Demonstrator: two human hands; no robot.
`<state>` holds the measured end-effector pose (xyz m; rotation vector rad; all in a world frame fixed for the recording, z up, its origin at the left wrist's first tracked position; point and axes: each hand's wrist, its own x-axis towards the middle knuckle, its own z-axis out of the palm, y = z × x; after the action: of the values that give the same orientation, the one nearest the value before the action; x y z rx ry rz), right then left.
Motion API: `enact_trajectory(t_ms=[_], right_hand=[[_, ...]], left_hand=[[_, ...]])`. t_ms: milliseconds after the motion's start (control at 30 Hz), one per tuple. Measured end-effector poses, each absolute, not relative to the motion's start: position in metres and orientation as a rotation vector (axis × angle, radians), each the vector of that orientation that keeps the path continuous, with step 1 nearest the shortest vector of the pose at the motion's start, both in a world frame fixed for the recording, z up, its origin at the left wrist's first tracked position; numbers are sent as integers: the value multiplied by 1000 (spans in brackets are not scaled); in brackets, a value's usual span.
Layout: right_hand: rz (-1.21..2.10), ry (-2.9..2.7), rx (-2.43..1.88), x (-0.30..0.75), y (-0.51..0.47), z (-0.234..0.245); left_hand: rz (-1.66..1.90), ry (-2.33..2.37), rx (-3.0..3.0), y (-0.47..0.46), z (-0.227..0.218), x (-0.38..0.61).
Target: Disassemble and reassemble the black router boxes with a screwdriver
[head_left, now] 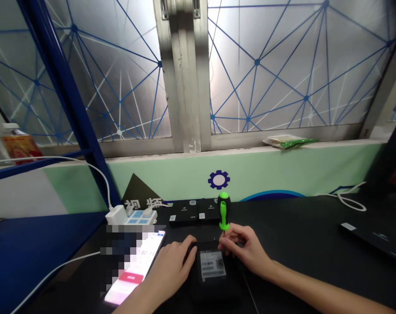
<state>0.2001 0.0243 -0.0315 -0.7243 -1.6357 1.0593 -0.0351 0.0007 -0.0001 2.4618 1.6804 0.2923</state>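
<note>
A flat black electronic box (202,290) with a white printed label (212,264) lies on the table in front of me. My left hand (176,259) is at its left side, fingers curled over the far left corner and thumb against the edge, gripping it. A screwdriver (223,211) with a green and black handle stands upright over the box's far right corner. The fingertips of my right hand (242,246) pinch its thin shaft just below the handle. Those fingers hide the tip, so I cannot tell what it touches.
A lit phone (137,268) lies left of my left hand. Behind it sits a white power strip (140,216) with plugs and cables. Two black boxes (184,213) stand near the wall. Another black device (376,240) lies at the right, and a green packet (289,141) on the sill.
</note>
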Motion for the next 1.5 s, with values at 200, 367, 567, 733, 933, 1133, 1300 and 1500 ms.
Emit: enact_trajectory(t_ms=[200, 367, 567, 733, 933, 1133, 1300, 1500], right_hand=[[1033, -1657, -740, 201, 23, -31], [1000, -1680, -735, 200, 22, -30], [954, -1677, -769, 199, 24, -32], [1014, -1623, -755, 199, 24, -33], [1028, -1627, -749, 197, 23, -32], [1019, -1654, -748, 198, 23, -31], [996, -1677, -743, 198, 22, -31], [983, -1679, -738, 198, 21, -32]], left_hand=[[288, 1679, 2479, 2, -3, -35], [306, 1693, 2478, 2, -3, -36], [366, 1661, 2447, 1, -4, -37], [349, 1661, 2441, 1, -3, -37], [339, 1669, 2450, 1, -2, -36], [334, 1680, 2443, 1, -3, -37], [355, 1675, 2448, -1, -3, -38], [316, 1694, 2452, -1, -1, -37]])
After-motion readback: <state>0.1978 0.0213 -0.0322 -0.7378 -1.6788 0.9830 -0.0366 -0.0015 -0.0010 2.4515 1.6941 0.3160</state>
